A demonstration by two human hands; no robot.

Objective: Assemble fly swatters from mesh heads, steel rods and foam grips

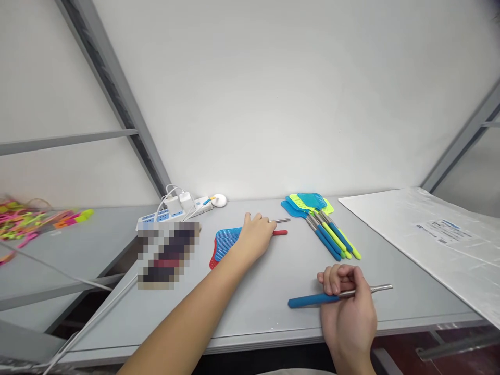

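Note:
Palm up near the table's front edge, my right hand (349, 304) is closed round a blue handle (312, 300) with a metal tube (385, 287) that points right. My left hand (255, 234) reaches to the middle of the table, its fingers curled down over the stem of a blue mesh fly swatter head (226, 243). A thin metal rod (282, 221) pokes out to the right of these fingers. Under the blue head lies a red fly swatter head (213, 261), and a red handle (280, 233) shows beside my left hand; their middle part is hidden.
Blue and yellow-green fly swatters (328, 229) lie piled at the back right. A white wrapped panel (422, 245) covers the right side. At the back left are a power strip (150, 221) with chargers and a blurred-out item (170, 258). Colourful parts (31, 226) lie far left.

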